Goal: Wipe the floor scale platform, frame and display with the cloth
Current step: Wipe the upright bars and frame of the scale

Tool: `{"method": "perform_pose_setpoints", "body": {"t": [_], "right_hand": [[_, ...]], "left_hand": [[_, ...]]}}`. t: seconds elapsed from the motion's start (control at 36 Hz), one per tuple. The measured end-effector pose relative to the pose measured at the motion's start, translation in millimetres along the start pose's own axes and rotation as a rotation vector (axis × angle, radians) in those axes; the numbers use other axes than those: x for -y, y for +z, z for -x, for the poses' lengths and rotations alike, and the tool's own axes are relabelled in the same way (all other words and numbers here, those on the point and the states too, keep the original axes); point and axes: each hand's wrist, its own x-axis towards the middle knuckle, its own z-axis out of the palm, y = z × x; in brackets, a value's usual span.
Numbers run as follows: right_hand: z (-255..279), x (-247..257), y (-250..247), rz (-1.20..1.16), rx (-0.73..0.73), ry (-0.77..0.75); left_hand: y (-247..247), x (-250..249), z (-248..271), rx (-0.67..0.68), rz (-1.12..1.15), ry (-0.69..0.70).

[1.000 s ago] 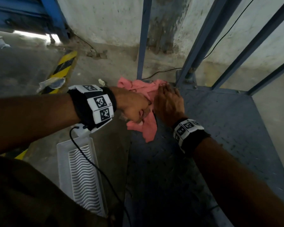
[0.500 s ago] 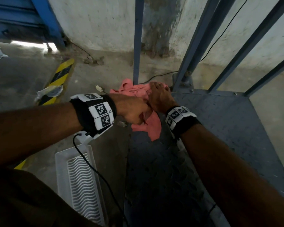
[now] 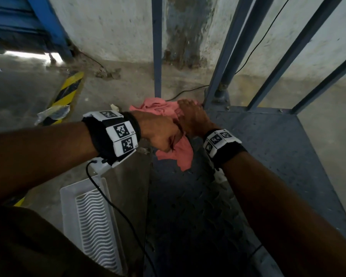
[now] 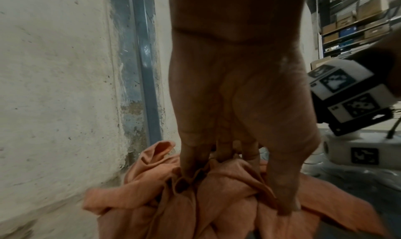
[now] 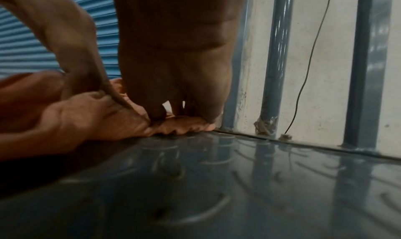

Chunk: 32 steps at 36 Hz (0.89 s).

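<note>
At near left of the platform [image 3: 268, 156], the left hand [image 3: 158, 132] grips the bunched cloth [image 3: 176, 154]; farther, the right hand [image 3: 192, 118] presses it flat-fingered into the far corner beside the frame [image 3: 218, 80]. Platform wiping seems underway; next, probably sweep rightward along the far edge.

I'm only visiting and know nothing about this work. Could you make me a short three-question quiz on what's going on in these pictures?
1. True or false: both hands touch the cloth.
2. Where on the platform is the cloth? A) far left corner B) middle C) near right edge
3. Fill in: the white tray lies on the ____, left of the platform.

Key: 1 true, the left hand grips it and the right hand presses on it; 2 A; 3 floor.
</note>
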Motion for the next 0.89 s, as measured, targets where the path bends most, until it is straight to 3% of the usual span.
{"method": "perform_pose_setpoints", "body": {"t": [0.06, 0.11, 0.31, 0.44, 0.5, 0.67, 0.81, 0.89], "right_hand": [[-1.5, -9.0, 3.6, -0.031, -0.018, -0.033], [-2.6, -23.2, 8.1, -0.033, -0.003, 0.052], [8.3, 5.1, -3.4, 0.018, -0.011, 0.056], [-1.6, -14.6, 6.9, -0.008, 0.016, -0.115], [-3.9, -29.3, 15.0, -0.003, -0.043, -0.151], [10.8, -4.8, 2.0, 0.076, -0.091, 0.081], [6.2, -4.0, -7.9, -0.06, -0.026, -0.042], [13.7, -4.9, -30.8, 0.076, 0.058, -0.011]], "left_hand": [[-1.5, 0.2, 0.1, 0.004, 0.01, 0.014], [-1.8, 1.7, 1.3, -0.006, 0.011, 0.027], [0.5, 2.9, -0.1, -0.032, -0.01, 0.033], [2.4, 3.6, -1.9, -0.022, 0.028, 0.008], [-1.0, 2.1, 2.0, 0.001, 0.009, -0.024], [-3.0, 2.5, 3.4, -0.003, -0.008, -0.006], [-3.0, 2.5, 1.9, -0.014, -0.024, -0.043], [-1.0, 2.8, 1.1, 0.005, -0.048, -0.034]]}}
